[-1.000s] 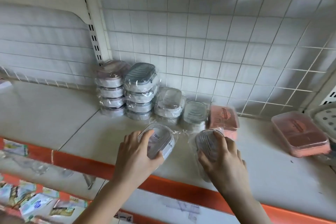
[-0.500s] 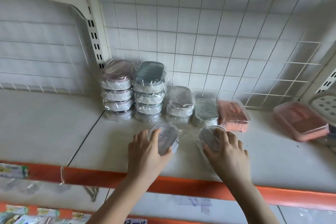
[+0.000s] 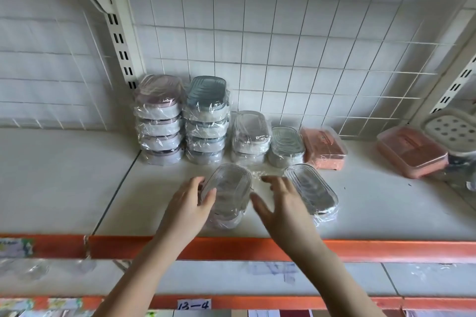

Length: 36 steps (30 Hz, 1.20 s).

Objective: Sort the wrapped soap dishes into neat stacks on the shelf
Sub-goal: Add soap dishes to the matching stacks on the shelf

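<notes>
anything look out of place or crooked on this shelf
Yes. One wrapped soap dish lies loose and angled near the front edge, away from the back stacks, and a pink dish sits skewed at the right.

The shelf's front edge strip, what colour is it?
Orange-red front edge strip, seen in the head view.

The right hand (image 3: 282,203) has let go of the clear wrapped soap dish (image 3: 311,192) it gripped half a second ago, which now lies flat on the shelf (image 3: 64,188), and hovers spread beside the dish (image 3: 228,189) that the left hand (image 3: 189,206) has set atop another.
</notes>
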Motion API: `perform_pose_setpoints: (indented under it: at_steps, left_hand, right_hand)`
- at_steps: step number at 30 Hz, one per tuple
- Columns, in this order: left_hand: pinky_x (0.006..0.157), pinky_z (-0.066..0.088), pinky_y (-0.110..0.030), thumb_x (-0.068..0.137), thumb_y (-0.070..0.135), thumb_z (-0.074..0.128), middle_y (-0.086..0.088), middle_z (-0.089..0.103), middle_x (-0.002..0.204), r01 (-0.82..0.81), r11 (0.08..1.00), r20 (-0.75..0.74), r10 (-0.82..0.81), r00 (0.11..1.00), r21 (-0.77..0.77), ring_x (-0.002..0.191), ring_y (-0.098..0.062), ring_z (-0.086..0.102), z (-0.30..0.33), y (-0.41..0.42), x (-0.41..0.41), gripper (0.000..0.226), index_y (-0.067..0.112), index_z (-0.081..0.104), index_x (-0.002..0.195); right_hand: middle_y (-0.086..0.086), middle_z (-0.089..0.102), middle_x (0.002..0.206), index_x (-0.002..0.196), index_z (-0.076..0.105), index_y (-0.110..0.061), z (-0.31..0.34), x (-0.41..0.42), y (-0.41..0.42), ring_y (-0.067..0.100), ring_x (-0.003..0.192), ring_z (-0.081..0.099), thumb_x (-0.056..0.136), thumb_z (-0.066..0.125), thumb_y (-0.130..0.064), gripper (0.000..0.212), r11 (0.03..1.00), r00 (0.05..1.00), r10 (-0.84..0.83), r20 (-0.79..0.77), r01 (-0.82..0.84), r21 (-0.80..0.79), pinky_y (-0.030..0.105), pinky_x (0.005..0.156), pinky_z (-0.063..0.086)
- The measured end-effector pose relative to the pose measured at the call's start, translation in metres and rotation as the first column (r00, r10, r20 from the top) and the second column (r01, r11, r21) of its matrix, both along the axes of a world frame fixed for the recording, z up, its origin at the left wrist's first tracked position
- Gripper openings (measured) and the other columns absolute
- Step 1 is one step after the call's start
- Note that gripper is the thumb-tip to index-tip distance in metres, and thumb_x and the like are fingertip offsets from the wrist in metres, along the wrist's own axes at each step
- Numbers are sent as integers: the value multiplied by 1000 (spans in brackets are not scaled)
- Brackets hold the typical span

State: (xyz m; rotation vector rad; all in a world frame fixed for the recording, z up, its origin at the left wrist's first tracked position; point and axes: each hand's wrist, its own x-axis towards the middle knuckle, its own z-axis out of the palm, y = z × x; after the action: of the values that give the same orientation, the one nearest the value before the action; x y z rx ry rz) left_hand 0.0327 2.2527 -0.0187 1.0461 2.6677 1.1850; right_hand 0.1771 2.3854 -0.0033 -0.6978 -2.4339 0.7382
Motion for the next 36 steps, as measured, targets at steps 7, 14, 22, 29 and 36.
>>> perform_pose_setpoints:
  at_steps: [7,14,22,29,36]
  left_hand:
    - [74,50,-36,90,32,56,-4,69,89,-92,994,-7,93,996,67,85,-26,64,3,0,10,23,12,65,99]
    - [61,50,-28,84,47,40,0,69,85,-95,940,-100,134,986,328,67,-15,63,20,6,33,49,10,67,98]
    - [95,44,-30,82,55,40,2,63,114,174,946,-191,-124,974,273,107,-14,57,55,55,26,66,12,54,130]
    - [107,35,-37,93,24,54,-4,46,139,228,953,-28,-227,973,198,124,-20,46,68,93,2,54,13,35,143]
    - [105,35,-29,92,7,52,-8,45,138,152,965,-52,-144,988,214,122,-21,47,66,113,-10,49,5,38,139]
  right_hand:
    - [12,40,140,145,24,-4,-27,-17,-26,25,133,38,63,54,-74,113,985,984,156,84,-149,-91,21,107,27]
    - [13,35,144,145,16,-13,-12,-9,-19,26,130,35,63,57,-53,100,979,986,126,-106,-106,173,21,110,23]
    - [9,44,139,144,28,-7,20,-12,45,21,129,42,66,65,-57,100,993,966,111,-233,-97,70,23,108,30]
    - [-5,50,136,143,31,-22,40,-35,104,9,124,50,60,75,-64,103,974,975,141,-172,-168,-149,41,104,44]
    - [-9,56,118,130,40,-27,47,-62,127,4,104,58,73,81,-26,70,927,968,199,-156,-237,-290,30,97,49]
